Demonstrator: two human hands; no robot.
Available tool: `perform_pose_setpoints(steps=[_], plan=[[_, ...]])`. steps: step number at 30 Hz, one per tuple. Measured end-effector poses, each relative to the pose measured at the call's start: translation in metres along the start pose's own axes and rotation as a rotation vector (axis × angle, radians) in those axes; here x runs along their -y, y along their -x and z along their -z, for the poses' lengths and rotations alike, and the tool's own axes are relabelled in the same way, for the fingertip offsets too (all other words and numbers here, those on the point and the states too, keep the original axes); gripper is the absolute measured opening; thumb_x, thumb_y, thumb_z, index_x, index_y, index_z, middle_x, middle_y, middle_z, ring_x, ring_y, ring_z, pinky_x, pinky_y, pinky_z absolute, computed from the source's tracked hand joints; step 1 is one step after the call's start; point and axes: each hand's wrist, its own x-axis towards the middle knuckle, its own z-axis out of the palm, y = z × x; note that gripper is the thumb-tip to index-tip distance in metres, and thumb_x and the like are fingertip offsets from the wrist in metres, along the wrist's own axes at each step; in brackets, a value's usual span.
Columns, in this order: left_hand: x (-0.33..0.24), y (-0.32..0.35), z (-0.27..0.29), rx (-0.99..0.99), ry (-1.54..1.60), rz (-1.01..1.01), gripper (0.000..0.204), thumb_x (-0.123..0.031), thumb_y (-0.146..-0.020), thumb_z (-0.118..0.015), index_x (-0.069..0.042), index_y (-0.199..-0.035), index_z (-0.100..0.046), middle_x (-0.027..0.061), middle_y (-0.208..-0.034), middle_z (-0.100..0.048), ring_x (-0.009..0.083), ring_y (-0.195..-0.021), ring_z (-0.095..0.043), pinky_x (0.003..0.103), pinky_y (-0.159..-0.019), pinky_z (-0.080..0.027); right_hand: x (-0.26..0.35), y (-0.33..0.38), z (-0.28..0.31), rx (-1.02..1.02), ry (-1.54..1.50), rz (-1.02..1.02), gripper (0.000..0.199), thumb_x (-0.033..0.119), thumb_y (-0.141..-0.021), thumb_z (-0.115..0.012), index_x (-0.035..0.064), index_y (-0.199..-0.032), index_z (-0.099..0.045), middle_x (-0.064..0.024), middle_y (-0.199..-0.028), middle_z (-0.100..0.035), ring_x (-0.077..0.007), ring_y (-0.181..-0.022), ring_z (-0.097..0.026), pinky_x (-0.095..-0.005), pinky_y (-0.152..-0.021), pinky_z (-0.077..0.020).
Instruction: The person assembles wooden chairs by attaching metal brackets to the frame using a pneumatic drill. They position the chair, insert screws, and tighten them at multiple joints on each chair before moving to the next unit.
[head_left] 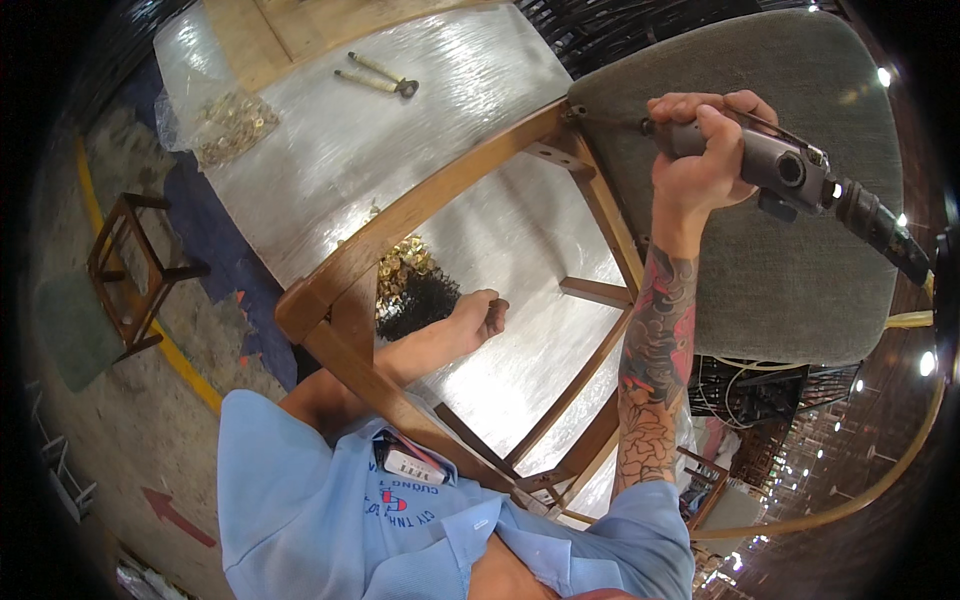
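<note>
My right hand [705, 150] is wrapped round a dark grey air tool [775, 165], raised over the padded grey-green chair back [790, 250]. A black fitting joins the tool's far end to a hose. My left hand [475, 322] reaches through the brown wooden chair frame [430, 205], fingers curled closed just above the table; what they hold, if anything, is hidden. Beside that wrist lie a heap of small black screws [415, 303] and a pile of brass-coloured hardware [403, 262]. The chair lies on the film-covered table [500, 230].
Pincers [380, 75] with pale handles lie at the table's far side. A clear bag of brass-coloured parts [232, 125] sits at the left edge, near a wooden board [290, 40]. On the floor at left stands another chair [140, 275]. A yellow hose [880, 490] loops at right.
</note>
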Motion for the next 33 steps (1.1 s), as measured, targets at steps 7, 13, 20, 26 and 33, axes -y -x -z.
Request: perform_pose_setpoints(steps=[7, 13, 20, 26, 33], plan=[[0.008, 0.002, 0.014, -0.036, -0.005, 0.083, 0.024, -0.020, -0.096, -0.048, -0.001, -0.085, -0.057, 0.0048, -0.070, -0.051, 0.0167, -0.058, -0.049, 0.031, -0.050, -0.044, -0.011, -0.006, -0.004, 0.024, 0.106, 0.077, 0.019, 0.000, -0.077, -0.054, 0.0028, -0.096, -0.049, -0.0154, -0.067, -0.063, -0.0265, -0.058, -0.065, -0.0406, -0.059, -0.0566], [0.010, 0.007, 0.026, -0.040, -0.042, 0.088, 0.018, -0.020, -0.092, -0.051, -0.003, -0.088, -0.057, 0.0038, -0.072, -0.050, 0.0151, -0.061, -0.048, 0.029, -0.052, -0.043, -0.021, -0.008, -0.003, -0.003, 0.027, -0.020, 0.014, -0.002, -0.078, -0.054, 0.0023, -0.091, -0.049, -0.0151, -0.068, -0.065, -0.0243, -0.058, -0.066, -0.0353, -0.058, -0.0563], [-0.001, -0.041, 0.080, -0.172, -0.113, -0.080, 0.013, -0.021, -0.090, -0.053, -0.009, -0.084, -0.053, 0.0033, -0.070, -0.050, 0.0168, -0.060, -0.048, 0.032, -0.050, -0.043, -0.012, -0.015, -0.017, -0.148, -0.018, -0.150, 0.020, -0.002, -0.078, -0.056, 0.0000, -0.098, -0.052, -0.0132, -0.068, -0.061, -0.0232, -0.056, -0.063, -0.0354, -0.056, -0.0547], [-0.030, -0.037, 0.097, -0.257, -0.428, -0.250, 0.078, -0.019, -0.088, -0.061, -0.026, -0.147, -0.010, 0.0170, -0.102, -0.054, 0.0266, -0.066, -0.061, 0.037, -0.055, -0.052, 0.060, 0.004, 0.031, -0.317, -0.081, -0.119, 0.027, 0.007, -0.079, -0.054, 0.0011, -0.106, -0.052, -0.0159, -0.073, -0.063, -0.0266, -0.069, -0.063, -0.0403, -0.067, -0.0527], [-0.045, 0.008, 0.167, -0.082, -0.416, -0.125, 0.045, -0.030, -0.093, -0.057, -0.013, -0.131, -0.040, 0.0189, -0.109, -0.060, 0.0254, -0.073, -0.063, 0.036, -0.060, -0.053, 0.184, 0.146, 0.221, -0.654, -0.140, 0.158, 0.041, 0.025, -0.084, -0.045, 0.0000, -0.114, -0.059, -0.0209, -0.090, -0.067, -0.0387, -0.094, -0.064, -0.0548, -0.101, -0.0429]])
